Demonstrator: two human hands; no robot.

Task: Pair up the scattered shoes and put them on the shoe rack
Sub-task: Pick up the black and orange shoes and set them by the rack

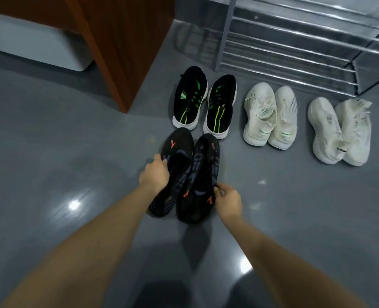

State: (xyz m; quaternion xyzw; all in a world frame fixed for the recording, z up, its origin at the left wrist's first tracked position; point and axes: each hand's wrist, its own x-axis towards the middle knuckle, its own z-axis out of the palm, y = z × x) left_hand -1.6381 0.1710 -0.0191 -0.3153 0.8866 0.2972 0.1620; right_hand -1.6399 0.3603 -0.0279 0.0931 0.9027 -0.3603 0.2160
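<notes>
Two black shoes with orange marks lie side by side on the grey floor in front of me. My left hand (154, 174) grips the left black shoe (177, 150) at its collar. My right hand (228, 202) pinches the heel edge of the right black shoe (203, 170). Behind them stands a black pair with green stripes (204, 101). To the right sit a white pair with green tabs (270, 116) and another white pair (339, 130). The metal shoe rack (295, 41) stands at the back right with bare rails.
A brown wooden cabinet panel (126, 45) rises at the back left, with a white box (35, 43) beside it. The glossy grey floor (50, 152) spreads out to the left and in front.
</notes>
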